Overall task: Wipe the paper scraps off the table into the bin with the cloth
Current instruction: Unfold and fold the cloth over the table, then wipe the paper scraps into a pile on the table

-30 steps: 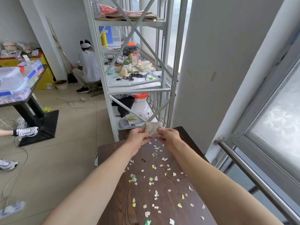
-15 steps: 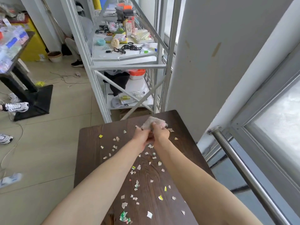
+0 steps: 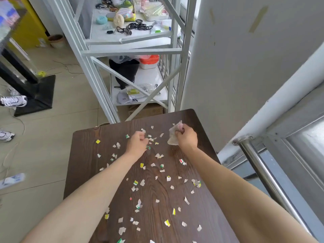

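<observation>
A dark wooden table (image 3: 87,155) is strewn with several small paper scraps (image 3: 154,183), white, yellow and green. My right hand (image 3: 186,137) is shut on a crumpled pale cloth (image 3: 172,137) near the table's far right corner, the cloth hanging down to the tabletop. My left hand (image 3: 137,143) hovers low over scraps at the far middle, its fingers curled loosely; nothing shows in it. No bin is visible.
A white metal shelf rack (image 3: 133,50) with clutter stands just beyond the table's far edge. A white wall column (image 3: 236,67) and a steel handrail (image 3: 263,172) run along the right. Tiled floor (image 3: 52,137) lies left, with a black table base (image 3: 35,95) and someone's sneakers (image 3: 14,100).
My hands, together on the cloth before, have separated. The right hand keeps the cloth and has shifted right; the left has let go and dropped toward the scraps. The view has tilted further down.
</observation>
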Motion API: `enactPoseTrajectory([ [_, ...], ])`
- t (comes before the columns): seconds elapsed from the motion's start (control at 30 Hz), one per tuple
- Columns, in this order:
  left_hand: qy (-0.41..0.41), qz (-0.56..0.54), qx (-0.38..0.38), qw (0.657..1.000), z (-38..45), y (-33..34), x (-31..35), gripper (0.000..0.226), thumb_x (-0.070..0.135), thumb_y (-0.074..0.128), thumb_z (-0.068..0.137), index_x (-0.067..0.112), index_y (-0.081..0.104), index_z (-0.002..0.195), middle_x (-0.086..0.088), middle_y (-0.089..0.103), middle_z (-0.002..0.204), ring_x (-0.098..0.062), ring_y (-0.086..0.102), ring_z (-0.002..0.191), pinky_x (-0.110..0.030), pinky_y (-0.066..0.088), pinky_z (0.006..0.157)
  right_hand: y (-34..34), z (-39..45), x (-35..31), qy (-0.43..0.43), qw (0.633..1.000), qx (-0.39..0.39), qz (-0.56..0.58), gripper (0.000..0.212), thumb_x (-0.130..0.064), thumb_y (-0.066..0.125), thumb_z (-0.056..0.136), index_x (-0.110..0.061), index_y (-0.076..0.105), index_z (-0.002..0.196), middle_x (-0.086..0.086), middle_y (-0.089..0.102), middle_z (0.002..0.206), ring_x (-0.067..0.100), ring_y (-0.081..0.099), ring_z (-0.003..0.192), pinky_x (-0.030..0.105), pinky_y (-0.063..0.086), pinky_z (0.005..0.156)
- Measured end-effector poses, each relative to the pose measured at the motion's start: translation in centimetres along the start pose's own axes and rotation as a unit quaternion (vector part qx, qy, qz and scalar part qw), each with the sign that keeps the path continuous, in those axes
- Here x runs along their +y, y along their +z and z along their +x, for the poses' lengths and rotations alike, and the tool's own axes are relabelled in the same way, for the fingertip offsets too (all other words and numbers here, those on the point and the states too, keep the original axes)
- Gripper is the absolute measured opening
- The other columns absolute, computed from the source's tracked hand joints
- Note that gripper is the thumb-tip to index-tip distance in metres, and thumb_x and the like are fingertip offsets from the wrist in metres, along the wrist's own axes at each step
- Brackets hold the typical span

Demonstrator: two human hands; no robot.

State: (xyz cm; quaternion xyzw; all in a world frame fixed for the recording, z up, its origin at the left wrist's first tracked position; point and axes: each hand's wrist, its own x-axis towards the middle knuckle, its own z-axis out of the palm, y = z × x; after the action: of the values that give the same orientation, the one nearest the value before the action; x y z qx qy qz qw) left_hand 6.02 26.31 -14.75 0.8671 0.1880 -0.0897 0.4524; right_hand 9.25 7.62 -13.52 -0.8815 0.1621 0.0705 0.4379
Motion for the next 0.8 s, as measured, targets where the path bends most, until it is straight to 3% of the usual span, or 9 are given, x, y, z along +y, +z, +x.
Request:
enactPoseTrajectory([
  [0.13, 0.036, 0.129, 0.067, 0.989, 3.2, -2.6, -2.0, 0.044, 0.016, 0.05, 0.094, 0.011, 0.045, 0.137, -0.012, 0.048, 0.14, -0.03, 0.047, 0.126, -0.042, 0.037, 0.107, -1.2, 4.5, 1.9, -0.085, 0.981, 0.087, -0.151, 0.014, -0.022, 0.052, 0.09, -0.016, 0.062, 0.098, 0.014, 0.063, 0.093, 0.034, 0.06, 0.087, 0.032, 0.041, 0.063],
  [0.23, 0.05, 0.206, 0.069, 0.975, 5.5, -4.0, -3.6, 0.047, 0.017, 0.046, 0.095, 0.014, 0.039, 0.142, -0.008, 0.038, 0.149, -0.029, 0.035, 0.136, -0.044, 0.03, 0.111, -1.9, 7.1, 3.4, -0.168, 0.932, 0.127, -0.296, 0.029, -0.001, 0.056, 0.083, -0.012, 0.061, 0.109, 0.017, 0.058, 0.104, 0.038, 0.055, 0.097, 0.037, 0.046, 0.065],
  [0.33, 0.065, 0.25, 0.05, 0.965, 7.5, -4.6, -5.0, 0.048, 0.017, 0.044, 0.097, 0.019, 0.035, 0.144, -0.003, 0.03, 0.155, -0.025, 0.025, 0.143, -0.044, 0.023, 0.116, -1.4, 7.8, 4.3, -0.209, 0.897, 0.141, -0.363, 0.029, 0.006, 0.057, 0.078, -0.009, 0.062, 0.102, 0.019, 0.061, 0.1, 0.038, 0.058, 0.091, 0.039, 0.046, 0.063],
  [0.47, 0.077, 0.264, 0.023, 0.961, 9.2, -4.6, -6.8, 0.048, 0.014, 0.041, 0.098, 0.021, 0.035, 0.145, 0.001, 0.026, 0.156, -0.022, 0.021, 0.144, -0.041, 0.02, 0.119, 0.9, 6.6, 5.7, -0.167, 0.918, 0.14, -0.332, 0.012, -0.002, 0.054, 0.086, -0.009, 0.062, 0.088, 0.013, 0.067, 0.082, 0.033, 0.064, 0.074, 0.028, 0.033, 0.053],
  [0.57, 0.097, 0.279, 0.023, 0.955, 9.5, -4.4, -8.2, 0.048, 0.012, 0.042, 0.097, 0.02, 0.037, 0.144, 0.001, 0.028, 0.156, -0.022, 0.021, 0.145, -0.041, 0.021, 0.118, 2.2, 4.9, 6.0, -0.14, 0.933, 0.163, -0.287, 0.017, 0.005, 0.056, 0.078, -0.011, 0.059, 0.082, 0.011, 0.065, 0.074, 0.032, 0.062, 0.069, 0.026, 0.032, 0.048],
  [0.67, 0.111, 0.279, 0.039, 0.953, 9.6, -4.3, -8.5, 0.048, 0.011, 0.044, 0.096, 0.02, 0.038, 0.143, 0.001, 0.03, 0.155, -0.022, 0.024, 0.144, -0.041, 0.022, 0.118, 3.7, 2.9, 5.4, -0.125, 0.942, 0.163, -0.264, 0.025, 0.008, 0.056, 0.075, -0.016, 0.059, 0.084, 0.007, 0.065, 0.077, 0.031, 0.063, 0.074, 0.028, 0.038, 0.047],
  [0.8, 0.107, 0.28, 0.034, 0.954, 9.6, -4.3, -8.3, 0.049, 0.011, 0.046, 0.096, 0.02, 0.038, 0.144, 0.001, 0.029, 0.155, -0.022, 0.023, 0.144, -0.042, 0.022, 0.118, 7.4, -0.9, 4.5, -0.172, 0.937, 0.118, -0.28, 0.032, 0.0, 0.067, 0.068, -0.019, 0.061, 0.092, 0.002, 0.068, 0.085, 0.027, 0.065, 0.077, 0.028, 0.042, 0.043],
])
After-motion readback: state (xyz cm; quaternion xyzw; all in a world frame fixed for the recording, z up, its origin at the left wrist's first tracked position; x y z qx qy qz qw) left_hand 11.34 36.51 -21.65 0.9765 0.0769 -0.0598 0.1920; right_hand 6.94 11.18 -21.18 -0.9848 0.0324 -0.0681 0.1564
